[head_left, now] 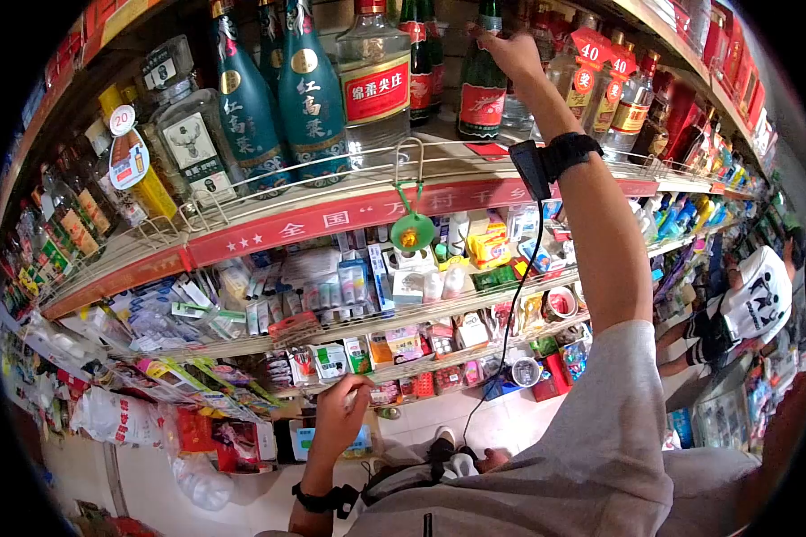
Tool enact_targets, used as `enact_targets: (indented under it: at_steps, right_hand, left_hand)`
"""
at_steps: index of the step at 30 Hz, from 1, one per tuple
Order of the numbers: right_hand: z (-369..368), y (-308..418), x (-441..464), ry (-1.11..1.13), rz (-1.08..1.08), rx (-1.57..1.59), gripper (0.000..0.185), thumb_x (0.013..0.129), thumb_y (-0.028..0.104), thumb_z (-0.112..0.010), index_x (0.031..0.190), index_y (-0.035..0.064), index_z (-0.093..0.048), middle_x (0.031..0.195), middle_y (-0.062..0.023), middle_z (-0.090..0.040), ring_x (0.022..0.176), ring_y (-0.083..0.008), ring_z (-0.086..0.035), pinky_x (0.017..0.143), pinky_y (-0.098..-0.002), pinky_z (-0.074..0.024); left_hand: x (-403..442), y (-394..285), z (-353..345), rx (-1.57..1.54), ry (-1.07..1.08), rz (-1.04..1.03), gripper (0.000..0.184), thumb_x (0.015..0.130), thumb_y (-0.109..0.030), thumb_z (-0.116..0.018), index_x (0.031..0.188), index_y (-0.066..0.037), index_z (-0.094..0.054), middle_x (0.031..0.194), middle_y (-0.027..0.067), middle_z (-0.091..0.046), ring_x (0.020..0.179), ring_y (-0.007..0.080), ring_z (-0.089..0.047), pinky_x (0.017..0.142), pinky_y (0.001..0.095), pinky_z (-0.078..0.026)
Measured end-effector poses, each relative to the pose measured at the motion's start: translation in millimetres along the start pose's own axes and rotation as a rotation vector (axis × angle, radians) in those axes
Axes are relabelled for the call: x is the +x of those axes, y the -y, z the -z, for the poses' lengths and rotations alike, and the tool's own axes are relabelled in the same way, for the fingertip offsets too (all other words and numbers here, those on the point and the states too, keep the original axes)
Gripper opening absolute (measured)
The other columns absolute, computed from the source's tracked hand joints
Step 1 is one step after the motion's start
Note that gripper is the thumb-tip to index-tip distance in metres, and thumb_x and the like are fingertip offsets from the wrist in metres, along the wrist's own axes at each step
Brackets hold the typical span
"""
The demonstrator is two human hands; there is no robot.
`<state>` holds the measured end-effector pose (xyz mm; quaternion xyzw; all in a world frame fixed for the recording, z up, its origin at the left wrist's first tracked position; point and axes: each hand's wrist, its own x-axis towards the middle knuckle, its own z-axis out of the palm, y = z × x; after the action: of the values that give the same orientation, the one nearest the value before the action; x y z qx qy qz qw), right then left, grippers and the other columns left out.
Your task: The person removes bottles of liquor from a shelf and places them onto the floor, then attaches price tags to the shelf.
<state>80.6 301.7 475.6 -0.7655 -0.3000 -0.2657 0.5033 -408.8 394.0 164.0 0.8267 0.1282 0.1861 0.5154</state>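
My right hand (512, 55) reaches up to the top shelf, its fingers closed round the neck of a green glass bottle (483, 94) with a red label. That bottle looks upright on the shelf. Beside it stand other green bottles with red labels (418, 63) and a clear liquor bottle (373, 85) with a red and gold label. Low down, in front of the lower shelves, my left hand (342, 413) hangs with its fingers curled in; no object shows in it.
A wire rail and a red shelf strip (331, 224) run along the front of the top shelf. Teal bottles (313, 98) stand to the left. From the rail hangs a green round holder (413, 231). A black cable (513, 313) trails from my right wrist. Another person (756, 291) is at the right.
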Motion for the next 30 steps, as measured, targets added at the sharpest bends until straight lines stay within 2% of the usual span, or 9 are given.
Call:
enact_targets:
  at_steps: [6,13,15,16,20,24,27,29,30]
  right_hand:
    - [-18.9,-4.9,16.3,-0.022,0.034,0.110,0.051,0.083,0.047,-0.076,0.103,0.0003,-0.073,0.099,-0.0224,-0.073,0.099,-0.0372,-0.071,0.084,-0.0424,-0.0528]
    - [-24.1,-4.3,13.0,-0.076,0.070,0.093,0.057,0.081,0.046,-0.075,0.109,-0.0029,-0.070,0.103,-0.0251,-0.072,0.104,-0.0394,-0.069,0.088,-0.0441,-0.0530]
    - [-24.4,0.9,7.3,-0.121,0.079,0.067,0.057,0.081,0.047,-0.075,0.108,-0.0028,-0.071,0.103,-0.0256,-0.072,0.104,-0.0404,-0.069,0.089,-0.0447,-0.0530]
    - [-24.1,2.1,5.4,-0.172,0.087,0.036,0.056,0.080,0.047,-0.075,0.106,-0.0027,-0.071,0.103,-0.0261,-0.072,0.104,-0.0413,-0.069,0.089,-0.0453,-0.0530]
    - [-26.4,-3.4,13.3,-0.112,0.092,0.034,0.055,0.080,0.048,-0.074,0.102,-0.0022,-0.072,0.103,-0.0267,-0.072,0.104,-0.0424,-0.068,0.091,-0.0457,-0.0531]
    - [-24.9,-3.2,15.9,-0.093,0.061,0.073,0.057,0.078,0.050,-0.075,0.103,-0.0018,-0.073,0.104,-0.0278,-0.072,0.105,-0.0422,-0.068,0.093,-0.0453,-0.0530]
    - [-24.0,4.4,10.3,-0.114,-0.003,0.059,0.066,0.076,0.054,-0.076,0.108,-0.0043,-0.071,0.109,-0.0298,-0.070,0.108,-0.0421,-0.068,0.094,-0.0451,-0.0527]
    - [-26.0,-0.9,17.0,-0.025,-0.101,0.140,0.072,0.076,0.056,-0.076,0.109,-0.0068,-0.070,0.111,-0.0309,-0.069,0.110,-0.0421,-0.067,0.094,-0.0447,-0.0526]
    - [-19.8,5.6,14.6,-0.024,-0.053,0.077,0.074,0.075,0.059,-0.077,0.106,-0.0078,-0.071,0.111,-0.0315,-0.069,0.109,-0.0424,-0.067,0.093,-0.0449,-0.0532]
  left_hand:
    - [2.5,5.1,-3.7,-0.028,-0.010,0.038,0.012,0.098,-0.008,-0.058,0.103,0.002,-0.065,0.085,0.0135,-0.070,0.080,0.0189,-0.070,0.073,0.0315,-0.053]
    - [40.5,-22.2,2.9,0.086,-0.058,-0.101,0.013,0.098,-0.008,-0.059,0.106,0.002,-0.064,0.092,0.0153,-0.071,0.087,0.0234,-0.072,0.079,0.0346,-0.055]
    - [58.6,-27.9,3.4,0.097,-0.127,-0.264,0.012,0.099,-0.007,-0.058,0.106,0.000,-0.064,0.090,0.0106,-0.070,0.083,0.0191,-0.069,0.076,0.0326,-0.053]
    - [69.9,-35.3,5.0,0.102,-0.128,-0.261,0.012,0.099,-0.007,-0.058,0.106,0.000,-0.064,0.090,0.0106,-0.070,0.083,0.0191,-0.069,0.076,0.0326,-0.053]
    - [118.1,-93.9,13.1,0.273,-0.211,-0.568,0.013,0.094,-0.006,-0.062,0.106,-0.001,-0.064,0.097,0.0132,-0.071,0.091,0.0255,-0.071,0.079,0.0345,-0.055]
    - [168.0,-153.9,7.4,0.369,-0.306,-0.794,0.015,0.092,-0.007,-0.065,0.106,-0.003,-0.064,0.096,0.0142,-0.070,0.088,0.0332,-0.071,0.076,0.0368,-0.055]
    - [205.2,-194.9,-4.5,0.448,-0.312,-0.879,0.014,0.092,-0.010,-0.065,0.105,-0.004,-0.063,0.098,0.0138,-0.070,0.088,0.0341,-0.071,0.075,0.0400,-0.056]
    - [234.9,-219.7,-15.5,0.539,-0.325,-0.880,0.016,0.093,-0.014,-0.065,0.106,-0.005,-0.063,0.098,0.0141,-0.071,0.089,0.0348,-0.071,0.076,0.0425,-0.056]
    - [249.7,-230.9,-21.6,0.622,-0.333,-0.876,0.018,0.093,-0.018,-0.065,0.106,-0.006,-0.062,0.099,0.0143,-0.071,0.090,0.0355,-0.071,0.076,0.0449,-0.056]
